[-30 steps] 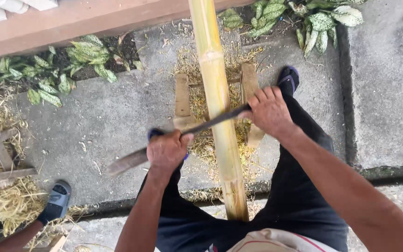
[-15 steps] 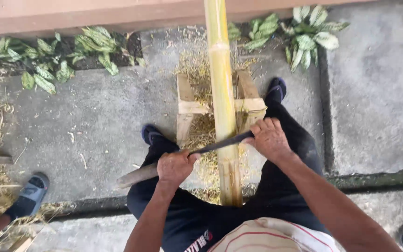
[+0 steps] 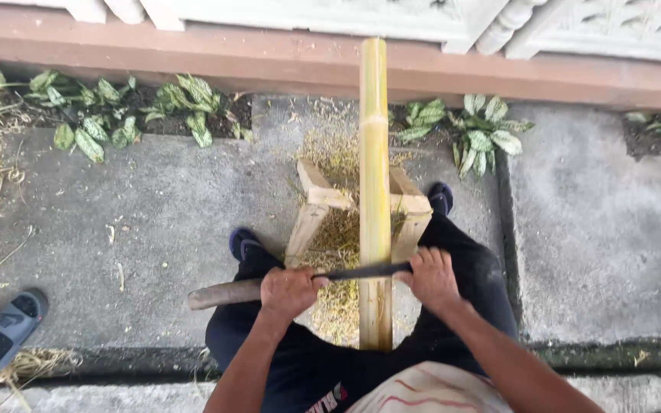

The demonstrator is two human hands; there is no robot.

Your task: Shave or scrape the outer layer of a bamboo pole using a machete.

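Head view: we look down at our two hands, a long knife and a bamboo pole.
Bamboo pole [image 3: 374, 191]: it is long, yellow-green and round. It lies on a small wooden stand [image 3: 317, 200] and runs from between our legs toward the wall.
How it will feel: we think the pole is hard, stiff, smooth and a bit slippery. It could roll on the stand.
Knife [image 3: 284, 284]: a long dark blade with a wooden handle lies across the pole.
Left hand [image 3: 288, 291]: its fingers are closed tight around the knife, where handle meets blade.
Right hand [image 3: 431, 277]: it is curled around the far end of the blade, just right of the pole. That end may be sharp, so a careful hold is best.
Shavings [image 3: 336, 252]: dry, stringy bits lie under the stand.
Around us: green plants [image 3: 483, 130] grow by the wall, and our feet flank the stand.
Sandal [image 3: 5, 330]: another person's foot is far left, well apart from us.
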